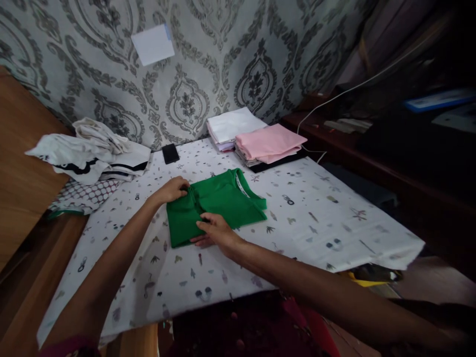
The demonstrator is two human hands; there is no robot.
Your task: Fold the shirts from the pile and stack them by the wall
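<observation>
A green T-shirt (pixel 219 201) lies folded into a flat bundle in the middle of the table, its collar with a white neck label toward the right. My left hand (pixel 174 190) is at the far left side of the shirt, fingers curled onto the cloth by a fold. With the thumb on top and the other fingers under the near edge, my right hand (pixel 217 232) grips the same shirt. Between the two hands a fold line runs across the green cloth.
A patterned white cloth (pixel 297 233) covers the table. Rumpled white garments (pixel 92 153) lie at the back left, near a black phone (pixel 170 153). Folded stacks with white cloth (pixel 236 123) and pink cloth (pixel 269 142) on top stand at the back. A white cable (pixel 357 88) hangs at the right.
</observation>
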